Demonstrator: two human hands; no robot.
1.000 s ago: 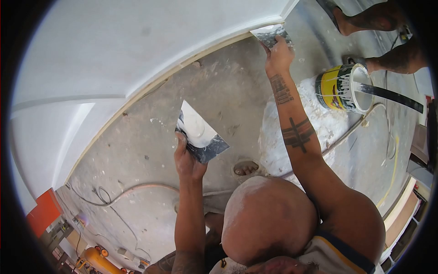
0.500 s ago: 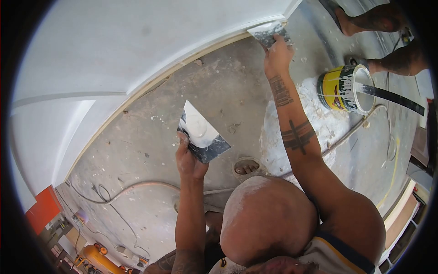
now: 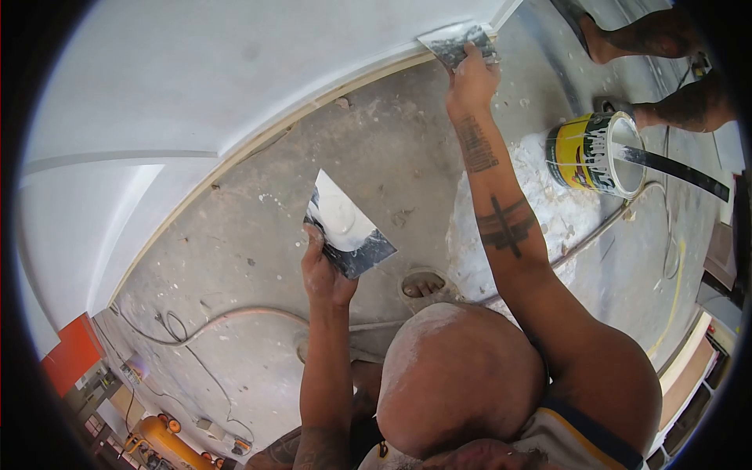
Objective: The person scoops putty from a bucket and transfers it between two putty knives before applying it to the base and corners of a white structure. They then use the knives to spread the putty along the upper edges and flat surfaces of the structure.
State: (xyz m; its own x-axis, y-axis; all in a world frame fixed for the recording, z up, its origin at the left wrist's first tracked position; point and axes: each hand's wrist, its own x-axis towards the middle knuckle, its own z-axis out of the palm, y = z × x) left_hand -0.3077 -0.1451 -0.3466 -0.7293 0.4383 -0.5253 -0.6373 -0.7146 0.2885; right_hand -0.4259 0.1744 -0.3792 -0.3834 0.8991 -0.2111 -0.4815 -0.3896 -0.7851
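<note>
My left hand [image 3: 329,274] grips a dark, flat putty blade [image 3: 345,227] that carries a thick mound of white paste. Up at the wall's lower edge, my right hand [image 3: 473,77] is closed round a second smeared blade [image 3: 456,45]. That blade lies against the bottom of the white wall [image 3: 180,78], close to the corner. The fingers under both blades are partly hidden.
A yellow and black bucket [image 3: 580,153] lies tilted at the right, with a dark strip [image 3: 681,171] sticking out. Another person's legs [image 3: 681,106] are beyond it. A hose [image 3: 258,312] crosses the floor. At lower left is an orange tank [image 3: 168,446].
My right hand and its blade have shifted slightly left and up along the wall's base. My left hand and its loaded blade have hardly moved.
</note>
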